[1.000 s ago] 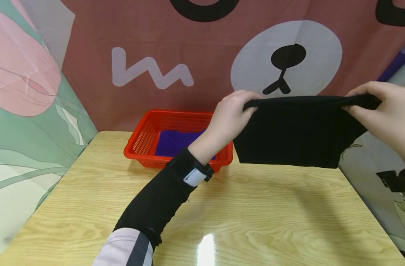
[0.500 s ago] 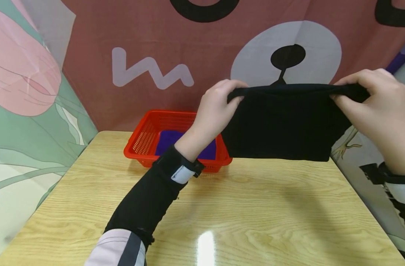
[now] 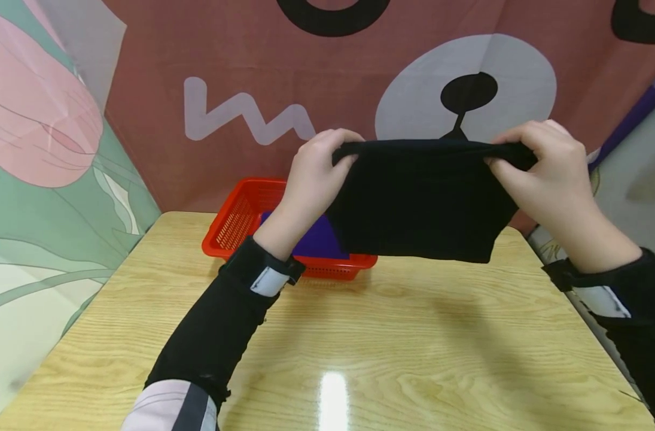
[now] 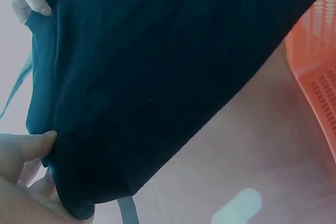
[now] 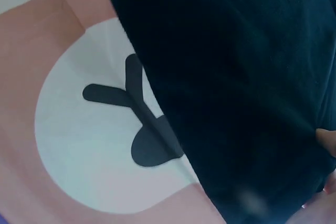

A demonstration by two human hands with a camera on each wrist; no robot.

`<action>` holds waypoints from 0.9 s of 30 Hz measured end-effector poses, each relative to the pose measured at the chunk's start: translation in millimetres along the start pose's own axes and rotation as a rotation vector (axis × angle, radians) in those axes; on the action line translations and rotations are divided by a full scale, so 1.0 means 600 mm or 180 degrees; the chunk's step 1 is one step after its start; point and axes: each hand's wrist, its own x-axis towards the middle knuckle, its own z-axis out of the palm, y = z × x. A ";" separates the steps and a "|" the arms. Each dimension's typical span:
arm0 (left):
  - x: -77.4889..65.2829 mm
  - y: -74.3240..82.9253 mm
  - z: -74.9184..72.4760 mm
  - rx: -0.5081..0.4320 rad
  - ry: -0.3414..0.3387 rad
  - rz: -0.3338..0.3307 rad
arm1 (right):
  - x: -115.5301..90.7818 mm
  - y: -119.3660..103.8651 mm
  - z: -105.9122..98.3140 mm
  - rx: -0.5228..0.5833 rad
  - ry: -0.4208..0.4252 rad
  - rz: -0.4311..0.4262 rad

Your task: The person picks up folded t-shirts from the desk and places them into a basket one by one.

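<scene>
Currently holding up a black cloth (image 3: 419, 206) with both hands, to the right of a red basket (image 3: 332, 267) and higher than its rim, overlapping the basket's right end in the head view. Pinching the top edge at the end nearer the basket with the left hand (image 3: 313, 170), thumb and fingers narrowed on the fabric. Pinching the same edge at the end farther from the basket with the right hand (image 3: 553, 170), with a similarly narrow grip. Letting the rest of the cloth hang between both hands. Can see a purple cloth (image 3: 322, 239) lying inside the basket, partly hidden by the black cloth and left forearm. Can also see a wooden table (image 3: 392, 335) under the basket and a printed backdrop (image 3: 241, 54) behind it.
</scene>
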 end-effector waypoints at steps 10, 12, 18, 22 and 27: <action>-0.008 -0.030 -0.030 0.0208 0.0055 -0.0171 | 0.011 -0.013 0.054 0.0284 -0.0195 0.0279; -0.010 -0.038 -0.035 0.0242 0.0085 -0.0199 | 0.014 -0.016 0.065 0.0292 -0.0218 0.0252; -0.015 -0.056 -0.052 0.0262 0.0219 -0.0303 | 0.027 -0.025 0.090 0.0390 -0.0329 0.0140; -0.020 -0.067 -0.060 0.0269 0.0237 -0.0400 | 0.029 -0.034 0.101 0.0399 -0.0458 0.0125; -0.024 -0.078 -0.067 0.0261 0.0257 -0.0476 | 0.034 -0.048 0.110 0.0329 -0.0619 0.0209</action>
